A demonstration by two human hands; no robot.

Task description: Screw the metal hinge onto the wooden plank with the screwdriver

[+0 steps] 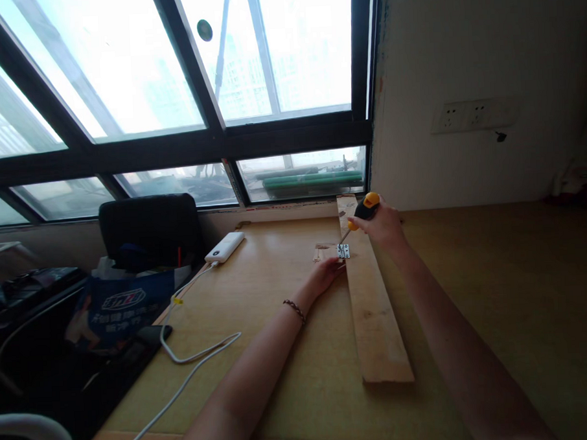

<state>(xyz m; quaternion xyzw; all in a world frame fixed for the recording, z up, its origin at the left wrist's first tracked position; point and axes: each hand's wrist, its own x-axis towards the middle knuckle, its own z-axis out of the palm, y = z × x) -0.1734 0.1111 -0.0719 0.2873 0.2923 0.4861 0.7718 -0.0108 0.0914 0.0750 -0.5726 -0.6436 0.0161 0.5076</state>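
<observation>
A long wooden plank lies lengthwise on the table. A small silver hinge sits across its left edge and a short wood piece beside it. My right hand is closed around the yellow-and-black handle of a screwdriver, tilted with its shaft pointing down left and its tip at the hinge. Just below the hinge, my left hand is closed at the near edge of the short wood piece, close against the plank; its fingertips are partly hidden.
A white power bank with a white cable lies on the table at left. Beyond the left edge are a black chair and a blue bag. Window and wall bound the far side.
</observation>
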